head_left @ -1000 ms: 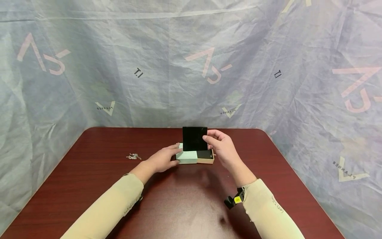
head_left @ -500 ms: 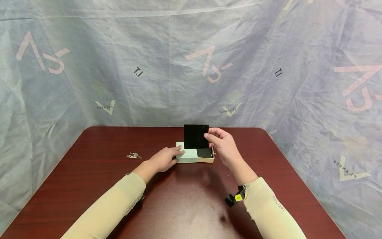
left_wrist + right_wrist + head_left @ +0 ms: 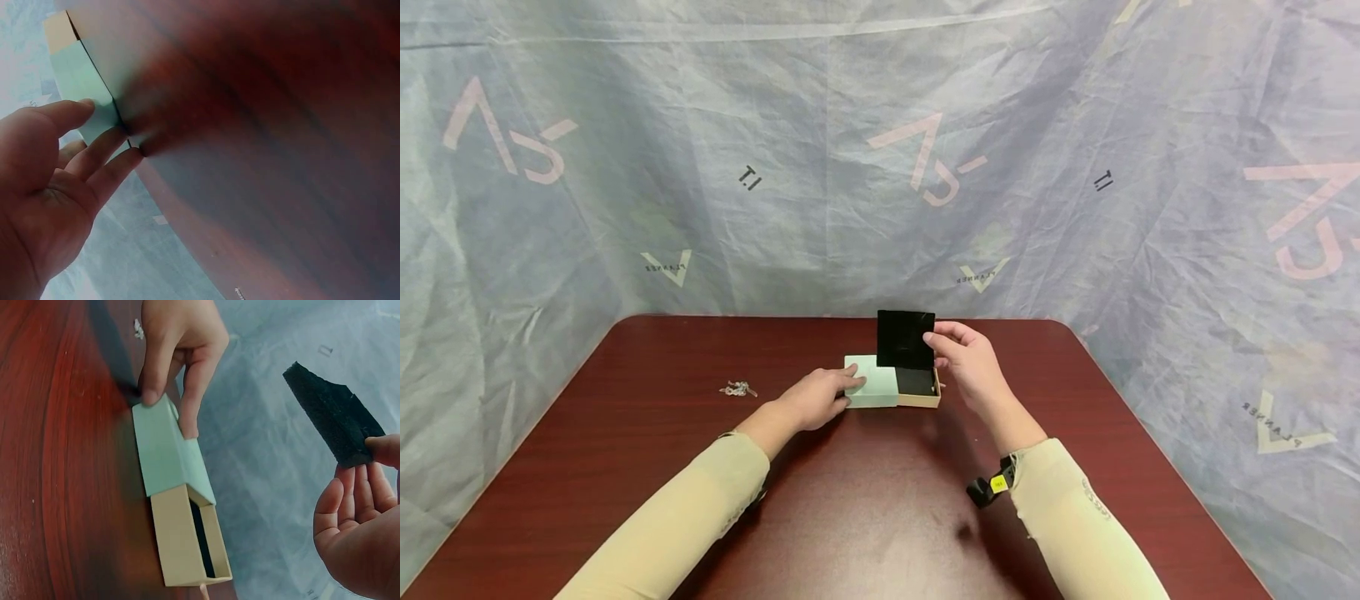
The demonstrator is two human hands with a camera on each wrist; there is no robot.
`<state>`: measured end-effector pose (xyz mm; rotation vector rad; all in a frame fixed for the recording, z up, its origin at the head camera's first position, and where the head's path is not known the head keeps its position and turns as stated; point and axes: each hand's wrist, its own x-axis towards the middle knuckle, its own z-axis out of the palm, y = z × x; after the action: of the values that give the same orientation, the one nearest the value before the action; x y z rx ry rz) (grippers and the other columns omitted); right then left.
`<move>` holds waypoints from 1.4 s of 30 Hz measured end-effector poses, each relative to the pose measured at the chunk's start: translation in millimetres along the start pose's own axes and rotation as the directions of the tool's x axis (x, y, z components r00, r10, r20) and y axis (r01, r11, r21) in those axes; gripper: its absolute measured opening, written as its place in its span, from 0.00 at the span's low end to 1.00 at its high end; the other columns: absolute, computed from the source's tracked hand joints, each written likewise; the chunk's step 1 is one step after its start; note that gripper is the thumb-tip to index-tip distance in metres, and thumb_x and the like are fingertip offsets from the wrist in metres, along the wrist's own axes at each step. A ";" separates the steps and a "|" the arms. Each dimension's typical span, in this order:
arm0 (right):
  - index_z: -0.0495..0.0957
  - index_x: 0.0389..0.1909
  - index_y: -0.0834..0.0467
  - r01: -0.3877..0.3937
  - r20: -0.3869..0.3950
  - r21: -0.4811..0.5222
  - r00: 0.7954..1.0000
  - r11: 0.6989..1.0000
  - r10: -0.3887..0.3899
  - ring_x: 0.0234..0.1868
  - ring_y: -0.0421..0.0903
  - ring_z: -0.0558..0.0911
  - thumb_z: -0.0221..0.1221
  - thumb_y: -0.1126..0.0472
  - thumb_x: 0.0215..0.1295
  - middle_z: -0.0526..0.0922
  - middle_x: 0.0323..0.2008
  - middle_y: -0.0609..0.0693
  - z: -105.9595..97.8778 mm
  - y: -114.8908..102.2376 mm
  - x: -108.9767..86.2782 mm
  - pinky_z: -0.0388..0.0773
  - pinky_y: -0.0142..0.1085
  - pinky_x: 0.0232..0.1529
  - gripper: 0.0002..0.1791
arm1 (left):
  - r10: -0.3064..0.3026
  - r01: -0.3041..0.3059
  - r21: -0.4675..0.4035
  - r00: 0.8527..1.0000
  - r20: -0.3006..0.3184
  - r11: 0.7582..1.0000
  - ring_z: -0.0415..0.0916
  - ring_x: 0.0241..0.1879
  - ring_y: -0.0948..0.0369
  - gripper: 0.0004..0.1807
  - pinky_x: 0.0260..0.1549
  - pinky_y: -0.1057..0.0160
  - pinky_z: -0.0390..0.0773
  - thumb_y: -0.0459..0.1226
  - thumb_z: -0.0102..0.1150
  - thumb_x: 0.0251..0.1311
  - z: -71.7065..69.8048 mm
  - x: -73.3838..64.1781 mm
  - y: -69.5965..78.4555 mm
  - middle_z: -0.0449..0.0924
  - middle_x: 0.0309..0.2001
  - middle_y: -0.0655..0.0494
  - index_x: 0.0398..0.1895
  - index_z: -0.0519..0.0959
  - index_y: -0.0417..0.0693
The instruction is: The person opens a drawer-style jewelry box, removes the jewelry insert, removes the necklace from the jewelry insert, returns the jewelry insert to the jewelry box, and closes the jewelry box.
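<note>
A small box with a mint-green sleeve lies on the table, its tan drawer partly pulled out to the right. The drawer's inside looks black. My left hand holds the sleeve's left end, thumb and fingers on different faces in the right wrist view. Above the drawer, my right hand pinches a square black foam pad by its right edge between thumb and fingers. Seen from the right wrist, the pad is apart from the box and has a rough edge.
A small silvery chain-like item lies on the dark red table, left of the left hand. Grey printed cloth hangs behind and at both sides. A short tab sticks out from the drawer's end.
The right hand has carried the black foam pad a little up and to the right, showing more of the mint-green sleeve. The left hand's fingers have shifted slightly on the box.
</note>
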<state>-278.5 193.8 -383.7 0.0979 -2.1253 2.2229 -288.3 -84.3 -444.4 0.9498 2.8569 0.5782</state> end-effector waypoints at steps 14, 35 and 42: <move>0.81 0.60 0.66 -0.073 -0.042 -0.064 0.997 0.995 0.071 0.34 0.36 0.78 0.65 0.62 0.78 0.81 0.34 0.38 -15.9 19.6 13.4 0.83 0.27 0.38 0.16 | -0.017 0.017 -0.010 1.000 -0.005 1.000 0.70 0.80 0.41 0.28 0.76 0.44 0.76 0.31 0.60 0.80 3.0 3.0 -3.3 0.64 0.84 0.40 0.80 0.75 0.47; 0.83 0.59 0.67 -0.186 -0.073 -0.185 0.982 0.965 0.176 0.28 0.39 0.74 0.65 0.60 0.78 0.73 0.22 0.40 -37.7 43.2 24.8 0.79 0.31 0.37 0.17 | -0.025 0.025 -0.035 1.000 -0.002 0.999 0.69 0.80 0.41 0.27 0.76 0.43 0.76 0.31 0.61 0.79 1.1 2.1 0.6 0.64 0.84 0.40 0.79 0.76 0.44; 0.84 0.61 0.67 -0.197 -0.084 -0.289 0.980 0.937 0.180 0.34 0.39 0.76 0.64 0.57 0.78 0.77 0.30 0.42 -40.1 47.1 25.2 0.84 0.35 0.47 0.20 | -0.034 0.034 -0.043 0.999 -0.004 0.999 0.69 0.80 0.42 0.28 0.75 0.44 0.77 0.31 0.61 0.80 1.8 2.0 -0.4 0.62 0.85 0.41 0.80 0.75 0.45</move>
<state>-307.9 231.8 -430.1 -0.1908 -2.5010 1.9354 -289.8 -82.8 -446.2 0.8925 2.8464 0.6361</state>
